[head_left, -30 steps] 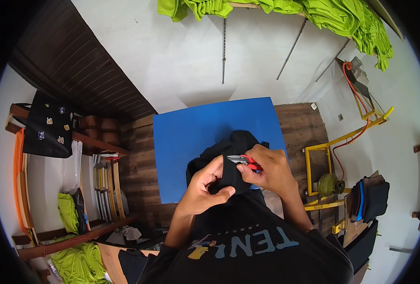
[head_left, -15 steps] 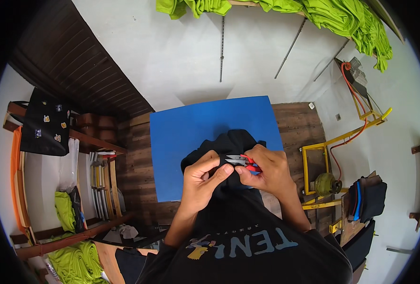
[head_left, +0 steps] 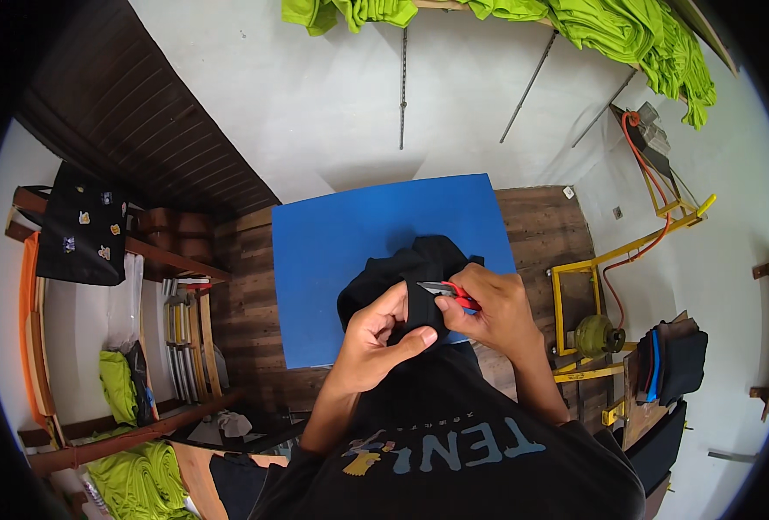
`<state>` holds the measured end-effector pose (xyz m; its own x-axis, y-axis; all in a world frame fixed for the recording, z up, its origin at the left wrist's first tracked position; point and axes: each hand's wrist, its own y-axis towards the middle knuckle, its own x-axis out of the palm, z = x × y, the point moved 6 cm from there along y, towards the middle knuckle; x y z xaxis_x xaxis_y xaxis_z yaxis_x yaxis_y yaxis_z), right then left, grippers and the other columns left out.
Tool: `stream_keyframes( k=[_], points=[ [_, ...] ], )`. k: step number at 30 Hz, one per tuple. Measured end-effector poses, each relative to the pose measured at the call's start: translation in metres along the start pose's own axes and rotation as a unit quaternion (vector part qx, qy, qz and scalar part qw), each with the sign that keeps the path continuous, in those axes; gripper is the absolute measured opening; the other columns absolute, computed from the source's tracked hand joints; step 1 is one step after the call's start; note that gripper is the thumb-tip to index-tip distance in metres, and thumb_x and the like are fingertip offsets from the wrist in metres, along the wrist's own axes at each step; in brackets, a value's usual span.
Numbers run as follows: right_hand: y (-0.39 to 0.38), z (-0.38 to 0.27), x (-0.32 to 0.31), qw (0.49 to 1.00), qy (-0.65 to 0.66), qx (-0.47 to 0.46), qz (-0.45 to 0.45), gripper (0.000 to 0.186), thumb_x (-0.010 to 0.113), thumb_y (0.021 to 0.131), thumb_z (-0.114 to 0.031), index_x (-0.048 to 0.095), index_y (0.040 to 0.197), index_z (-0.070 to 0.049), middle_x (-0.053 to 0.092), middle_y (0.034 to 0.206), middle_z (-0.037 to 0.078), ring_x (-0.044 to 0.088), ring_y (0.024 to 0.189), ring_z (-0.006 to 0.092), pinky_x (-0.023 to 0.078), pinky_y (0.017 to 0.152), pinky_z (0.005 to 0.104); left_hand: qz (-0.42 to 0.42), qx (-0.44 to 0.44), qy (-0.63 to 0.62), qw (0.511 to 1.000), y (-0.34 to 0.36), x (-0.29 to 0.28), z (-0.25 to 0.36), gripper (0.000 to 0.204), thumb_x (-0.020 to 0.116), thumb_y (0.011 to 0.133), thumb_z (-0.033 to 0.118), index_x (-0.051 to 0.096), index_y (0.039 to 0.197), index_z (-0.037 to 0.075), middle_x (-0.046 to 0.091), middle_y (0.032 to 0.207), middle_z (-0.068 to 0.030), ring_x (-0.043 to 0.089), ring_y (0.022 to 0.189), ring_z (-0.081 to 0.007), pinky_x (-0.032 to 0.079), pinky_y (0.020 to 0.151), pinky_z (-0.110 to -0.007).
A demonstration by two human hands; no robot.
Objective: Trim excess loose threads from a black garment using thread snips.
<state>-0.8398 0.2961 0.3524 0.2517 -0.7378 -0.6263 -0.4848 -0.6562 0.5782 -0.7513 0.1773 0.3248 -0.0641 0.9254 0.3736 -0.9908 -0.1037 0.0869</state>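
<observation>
A bunched black garment [head_left: 377, 281] lies over the near part of the blue tabletop [head_left: 328, 238]. My left hand [head_left: 374, 343] is closed on its near side, with a fold of the cloth between fingers and thumb. In my right hand [head_left: 494, 314] is a small pair of thread snips [head_left: 460, 295] with red handles and grey blades. The blades point left and lie against the cloth, just right of my left fingers. Part of the handles is hidden by my right fingers.
Bright green folded cloth [head_left: 601, 35] fills a wall shelf at the far side. To the right stand a yellow metal frame [head_left: 566, 303], a green gas cylinder [head_left: 597, 337] and a stack of dark folded cloth [head_left: 681, 360]. A black bag [head_left: 85, 225] hangs at left.
The snips' blades have come closer together and turned slightly. My left thumb has moved down and right, away from the blades, and the black cloth has shifted under my fingers.
</observation>
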Motion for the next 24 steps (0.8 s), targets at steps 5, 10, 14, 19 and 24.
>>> stream_keyframes(
  k=[5, 10, 14, 19, 24],
  points=[
    [-0.001, -0.003, -0.002, 1.000, 0.006, -0.005, 0.007, 0.023, 0.075, 0.076, -0.019, 0.058, 0.076, -0.004, 0.053, 0.064, 0.006, 0.053, 0.047, 0.0212, 0.040, 0.041, 0.0305, -0.047, -0.002, -0.004, 0.999, -0.004, 0.004, -0.002, 0.054, 0.067, 0.083, 0.000, 0.045, 0.132, -0.004, 0.059, 0.100, -0.0020, 0.052, 0.090, -0.0063, 0.040, 0.081, -0.022],
    [-0.003, -0.003, -0.005, 1.000, 0.002, -0.006, 0.009, 0.024, 0.075, 0.075, -0.019, 0.057, 0.076, -0.004, 0.053, 0.063, 0.005, 0.053, 0.047, 0.0209, 0.040, 0.041, 0.0306, -0.061, -0.015, 0.001, 0.998, -0.005, 0.007, 0.001, 0.053, 0.068, 0.083, 0.000, 0.045, 0.130, -0.004, 0.056, 0.098, -0.0012, 0.050, 0.088, -0.0067, 0.040, 0.081, -0.022],
    [0.000, -0.012, -0.010, 1.000, 0.006, -0.017, 0.009, 0.024, 0.076, 0.075, -0.020, 0.057, 0.075, -0.004, 0.053, 0.063, 0.005, 0.053, 0.047, 0.0207, 0.040, 0.041, 0.0304, 0.007, 0.051, 0.000, 0.999, -0.003, 0.000, -0.001, 0.040, 0.065, 0.086, -0.002, 0.052, 0.123, -0.005, 0.052, 0.089, 0.0001, 0.048, 0.084, -0.0081, 0.040, 0.079, -0.019],
    [-0.002, -0.017, -0.006, 0.999, -0.023, -0.028, 0.003, 0.024, 0.076, 0.074, -0.020, 0.058, 0.077, -0.004, 0.052, 0.063, 0.006, 0.053, 0.048, 0.0207, 0.040, 0.041, 0.0304, 0.078, 0.074, 0.031, 0.994, 0.000, -0.006, -0.004, 0.017, 0.065, 0.089, 0.003, 0.062, 0.104, -0.004, 0.049, 0.085, 0.0001, 0.044, 0.077, -0.0070, 0.037, 0.067, -0.021],
    [-0.003, -0.014, -0.007, 0.999, -0.011, -0.024, 0.020, 0.025, 0.076, 0.075, -0.020, 0.058, 0.076, -0.004, 0.053, 0.063, 0.006, 0.054, 0.048, 0.0209, 0.041, 0.041, 0.0302, 0.064, 0.076, 0.109, 0.989, -0.002, -0.007, -0.004, 0.010, 0.064, 0.090, 0.005, 0.061, 0.094, -0.003, 0.048, 0.083, 0.0011, 0.042, 0.074, -0.0054, 0.033, 0.063, -0.022]
  ],
)
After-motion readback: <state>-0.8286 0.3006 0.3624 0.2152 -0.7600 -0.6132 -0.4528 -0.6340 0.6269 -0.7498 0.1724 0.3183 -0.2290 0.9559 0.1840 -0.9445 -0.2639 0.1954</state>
